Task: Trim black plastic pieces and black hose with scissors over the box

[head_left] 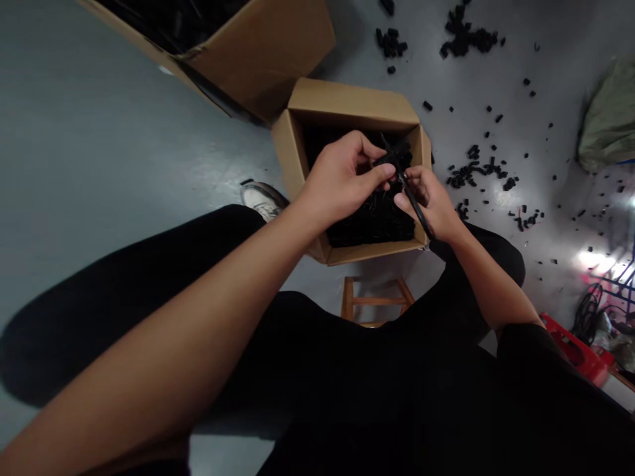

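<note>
Well, both hands were working together over an open cardboard carton (352,99) on the grey floor (149,132). The left hand (340,178) was curled, its thumb and fingertips pinching the upper end of a thin black strip (411,205). The right hand (426,201) pinched the same strip lower down, between thumb and bent fingers, so the two hands nearly touched. Exactly what the strip was, I couldn't tell. It was held just above a heap of black pieces (372,221) filling the carton.

Beyond the carton, on the far left, stood a second, larger carton (268,59), its flaps open and dark contents inside. Loose black bits (476,173) lay scattered across the floor to the right, with more clumped at the far side. A pale green sack (610,119) sat at the right edge. Near right were a red crate (575,347) and a coil of black cable (588,311). A wooden stool (377,301) showed just near the carton, and a white-soled shoe (262,200) lay beside its left corner.
</note>
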### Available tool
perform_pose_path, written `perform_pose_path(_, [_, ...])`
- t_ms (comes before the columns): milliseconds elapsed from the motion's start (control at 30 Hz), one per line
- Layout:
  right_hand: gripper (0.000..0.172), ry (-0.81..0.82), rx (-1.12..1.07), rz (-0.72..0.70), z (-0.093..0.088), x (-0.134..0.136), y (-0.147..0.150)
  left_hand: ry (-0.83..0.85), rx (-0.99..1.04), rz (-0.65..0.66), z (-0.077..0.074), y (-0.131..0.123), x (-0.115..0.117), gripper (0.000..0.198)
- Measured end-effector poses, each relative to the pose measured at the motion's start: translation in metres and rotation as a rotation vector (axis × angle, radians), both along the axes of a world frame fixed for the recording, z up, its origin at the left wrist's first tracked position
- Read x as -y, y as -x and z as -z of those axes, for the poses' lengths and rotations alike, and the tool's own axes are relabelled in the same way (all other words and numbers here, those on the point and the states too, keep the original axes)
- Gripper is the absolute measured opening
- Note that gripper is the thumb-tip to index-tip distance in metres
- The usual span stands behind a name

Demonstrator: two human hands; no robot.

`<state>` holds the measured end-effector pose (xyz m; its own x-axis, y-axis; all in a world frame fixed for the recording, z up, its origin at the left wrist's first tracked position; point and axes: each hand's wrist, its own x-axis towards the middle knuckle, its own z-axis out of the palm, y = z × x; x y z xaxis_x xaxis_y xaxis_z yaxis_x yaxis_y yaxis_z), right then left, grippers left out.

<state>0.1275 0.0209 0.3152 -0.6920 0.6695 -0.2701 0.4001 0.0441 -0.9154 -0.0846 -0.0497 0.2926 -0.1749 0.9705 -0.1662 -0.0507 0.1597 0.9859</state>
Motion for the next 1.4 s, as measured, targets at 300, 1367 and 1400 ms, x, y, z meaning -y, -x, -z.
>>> perform_pose_path(300, [0.059, -0.049, 0.074, -0.121, -0.015, -0.011, -0.014, 0.138, 0.201, 0.166, -0.02, 0.022, 0.008, 0.046])
perform_pose_path(1367, [0.045, -0.154, 0.178, -0.146, -0.022, -0.016, -0.025, 0.263, 0.083, 0.123, -0.009, 0.034, 0.008, 0.017])
perform_pose_path(1400, [0.048, -0.15, 0.174, -0.121, -0.021, -0.018, -0.027, 0.25, -0.033, 0.109, -0.005, 0.036, 0.007, 0.017])
